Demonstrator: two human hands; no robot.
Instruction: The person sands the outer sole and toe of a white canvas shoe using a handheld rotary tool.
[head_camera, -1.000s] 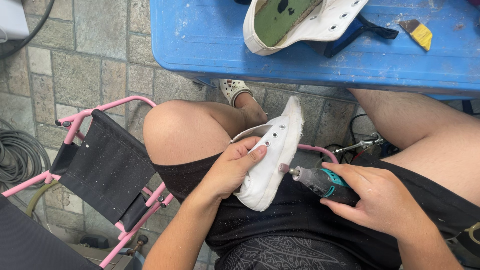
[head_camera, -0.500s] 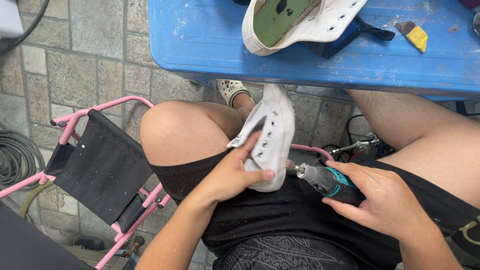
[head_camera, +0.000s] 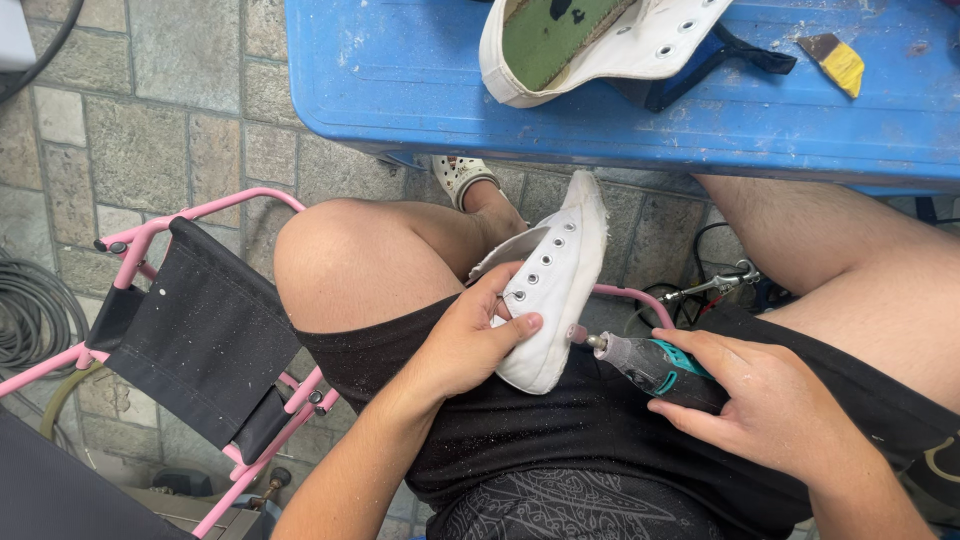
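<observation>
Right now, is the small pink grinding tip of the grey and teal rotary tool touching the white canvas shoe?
Cannot tell. In the head view the pink grinding tip sits right at the white canvas shoe edge, with neither contact nor gap plain.

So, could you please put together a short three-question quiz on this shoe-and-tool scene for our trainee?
1. True or false: the left hand holds the white shoe on the lap.
2. What does the right hand hold? A) a brush B) a small rotary tool C) scissors
3. Fill in: a second white shoe lies on the ____ table.

Key
1. True; its fingers wrap the shoe near the eyelets.
2. B; the rotary tool has a grey and teal body, and its tip sits at the edge of the held shoe.
3. Blue; a yellow scraper also lies there, and a pink folding chair stands beside the person.
</observation>
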